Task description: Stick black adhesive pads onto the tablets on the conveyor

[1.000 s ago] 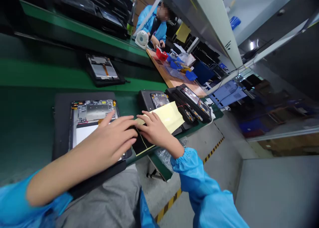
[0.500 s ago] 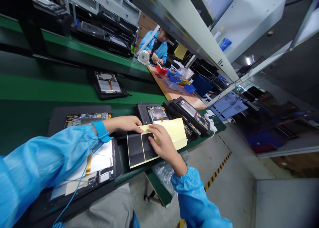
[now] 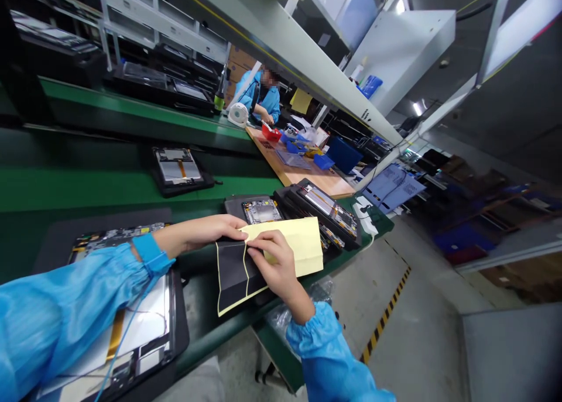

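A pale yellow backing sheet carries black rectangular stickers on its left part. My left hand grips the sheet's upper edge between thumb and fingers. On the sheet's face, my right hand has its thumb and fingertips pinched together at the upper corner of a second black sticker; the fingers partly hide it. The sheet is slightly bent and held over the bench edge. Below my left forearm lies an opened tablet with its inner parts and an orange ribbon cable showing.
Another opened tablet rests on the green bench. Beyond the sheet are a circuit-board device and a stack of opened tablets. A white power strip sits at the bench end. A co-worker sits behind a small fan.
My right fingers have drawn together into a pinch and shifted left to the sticker's corner. The sheet has become more bent. The whole view has shifted a little.
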Available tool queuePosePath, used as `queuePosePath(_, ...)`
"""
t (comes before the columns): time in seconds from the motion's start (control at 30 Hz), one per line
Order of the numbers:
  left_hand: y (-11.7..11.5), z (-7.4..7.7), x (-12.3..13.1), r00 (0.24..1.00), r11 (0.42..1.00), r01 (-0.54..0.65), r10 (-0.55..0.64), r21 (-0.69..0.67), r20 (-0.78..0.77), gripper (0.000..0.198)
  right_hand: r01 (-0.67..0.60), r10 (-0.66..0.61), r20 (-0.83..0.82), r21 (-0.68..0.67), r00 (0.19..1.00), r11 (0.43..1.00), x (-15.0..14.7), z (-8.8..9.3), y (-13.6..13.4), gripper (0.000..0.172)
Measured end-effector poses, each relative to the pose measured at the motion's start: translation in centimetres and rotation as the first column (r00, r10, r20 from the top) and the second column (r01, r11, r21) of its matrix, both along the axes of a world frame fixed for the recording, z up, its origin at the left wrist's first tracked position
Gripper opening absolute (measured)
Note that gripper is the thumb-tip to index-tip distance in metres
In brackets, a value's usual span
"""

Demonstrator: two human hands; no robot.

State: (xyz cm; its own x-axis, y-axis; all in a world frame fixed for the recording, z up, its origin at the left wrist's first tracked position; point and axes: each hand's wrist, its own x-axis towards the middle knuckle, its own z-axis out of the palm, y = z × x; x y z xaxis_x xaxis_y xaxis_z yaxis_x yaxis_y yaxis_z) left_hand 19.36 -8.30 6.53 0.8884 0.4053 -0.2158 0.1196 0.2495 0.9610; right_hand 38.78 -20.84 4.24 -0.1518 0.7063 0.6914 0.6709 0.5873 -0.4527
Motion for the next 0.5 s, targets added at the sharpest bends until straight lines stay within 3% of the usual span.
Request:
queuePosePath(0.27, 0.14, -0.24, -0.04, 0.999, 0.996, -0.034, 0.030, -0.080, -0.043, 0.056, -0.033, 0.034, 0.005, -0.022, 0.999, 0.999, -0.35, 0.45, 0.14, 0.011)
queuePosePath(0.4, 0.19, -0.43, -0.18, 0.998, 0.994, -0.042, 0.038, -0.099, -0.045, 0.060, -0.044, 0.044, 0.010, -0.016, 0.999, 0.999, -0.44, 0.31, 0.41, 0.019)
queuePosePath(0.5, 0.24, -0.48, -0.25, 0.998, 0.993, -0.044, 0.040, -0.106, -0.038, 0.059, -0.038, 0.038, 0.004, 0.002, 0.999, 0.999, -0.55, 0.01, 0.58, 0.012)
